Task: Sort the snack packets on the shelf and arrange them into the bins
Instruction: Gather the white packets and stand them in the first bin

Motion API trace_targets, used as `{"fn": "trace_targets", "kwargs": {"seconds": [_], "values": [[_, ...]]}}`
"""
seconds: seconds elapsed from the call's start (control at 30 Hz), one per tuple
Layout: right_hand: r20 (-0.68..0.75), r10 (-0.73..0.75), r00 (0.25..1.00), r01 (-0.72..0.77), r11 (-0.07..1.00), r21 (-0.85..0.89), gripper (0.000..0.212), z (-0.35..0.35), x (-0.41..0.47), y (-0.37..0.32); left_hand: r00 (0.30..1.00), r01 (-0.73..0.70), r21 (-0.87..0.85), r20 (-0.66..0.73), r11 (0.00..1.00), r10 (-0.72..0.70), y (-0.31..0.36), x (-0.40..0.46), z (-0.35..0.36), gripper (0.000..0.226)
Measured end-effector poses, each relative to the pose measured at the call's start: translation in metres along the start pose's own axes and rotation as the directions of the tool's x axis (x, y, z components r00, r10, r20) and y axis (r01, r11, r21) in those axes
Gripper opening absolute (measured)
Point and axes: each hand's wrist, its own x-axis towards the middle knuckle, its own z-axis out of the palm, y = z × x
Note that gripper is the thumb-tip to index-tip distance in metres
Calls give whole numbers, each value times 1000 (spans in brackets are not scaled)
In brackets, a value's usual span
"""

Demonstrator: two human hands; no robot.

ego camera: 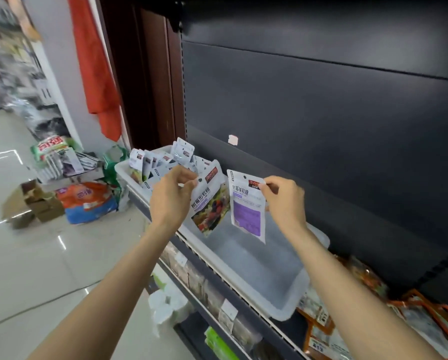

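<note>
While both hands hang over the clear bin [290, 305] at the shelf edge, the left hand [172, 197] pinches a berry-picture packet [212, 203] and the right hand [286, 201] pinches a white-and-purple packet [247, 211], just apart.

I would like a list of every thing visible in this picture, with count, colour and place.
fruit-picture packet: one, white with berries, held above the bins
purple packet: one, white and purple, held over the near bin
near bin: one, translucent white, on the shelf, no packets seen inside
far bin: one, white, further left, full of packets
orange packets: several, shelf at lower right
red cloth: one, hanging at upper left
goods pile: several bags and boxes, on the floor
left hand: pinches the fruit-picture packet
right hand: pinches the purple packet
</note>
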Motion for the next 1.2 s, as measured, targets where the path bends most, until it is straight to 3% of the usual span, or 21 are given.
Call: {"fn": "trace_targets", "kwargs": {"seconds": [0.2,0.6,0.83,1.07,1.2], "values": [[-17,-7,1000,6,999,-43,19,72,51,-37,998,30,-4,-48,1000,-30,-50,78,-32,8],[-289,61,956,-100,987,-124,18,203,131,-115,999,54,-95,1,994,-54,-137,241,-76,10],[-256,79,963,-140,963,-231,19,242,182,-118,996,36,-34,81,999,-33,-167,313,-57,6],[-209,66,976,-125,952,-281,15,276,223,-113,966,8,166,252,986,-50,-195,363,-21,14],[-192,101,976,-144,964,-225,14,299,238,-110,880,-82,306,470,949,-76,-215,378,-8,16]]}}
